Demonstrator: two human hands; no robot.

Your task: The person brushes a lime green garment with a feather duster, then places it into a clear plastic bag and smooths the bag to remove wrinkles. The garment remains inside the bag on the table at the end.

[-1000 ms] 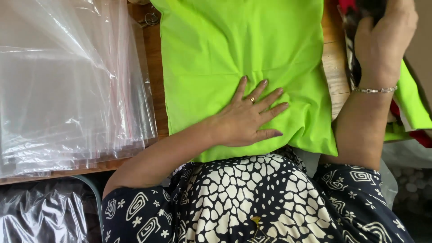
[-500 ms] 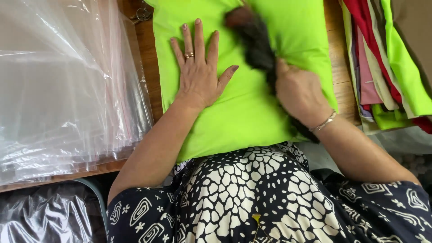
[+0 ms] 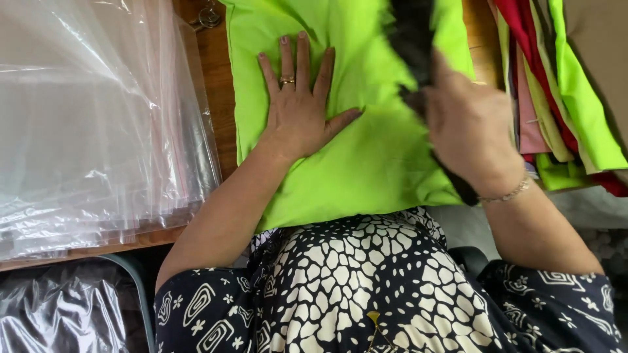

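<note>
Head view, landmark: I take the lime-green cloth (image 3: pixel 366 163) as my reference; it lies flat on a wooden table (image 3: pixel 212 98), its near edge hanging over toward the person's patterned lap.

Head view, left hand: the left hand (image 3: pixel 297 108) rests palm down on the cloth's left half, fingers spread wide and flat, a ring on one finger. It grips nothing; it only presses the fabric down.

Head view, right hand: the right hand (image 3: pixel 468 124) hovers over the cloth's right part, blurred, a thin bracelet at the wrist. Its fingers look closed around a dark fuzzy strip (image 3: pixel 413 39) that runs up the cloth toward its far edge, but the blur keeps me from being sure how firm the pinch is.

Head view, handling: I judge the cloth light, soft and limp, likely to wrinkle and slide on the wood. Best held at an edge or corner with a flat palm steadying it. The dark strip looks equally soft and floppy, easiest pinched near one end.

Head view, surroundings: left of the cloth lies a stack of clear plastic bags (image 3: pixel 98 124). Right of it sits a pile of folded fabrics (image 3: pixel 556 85), red, pink and green.
</note>
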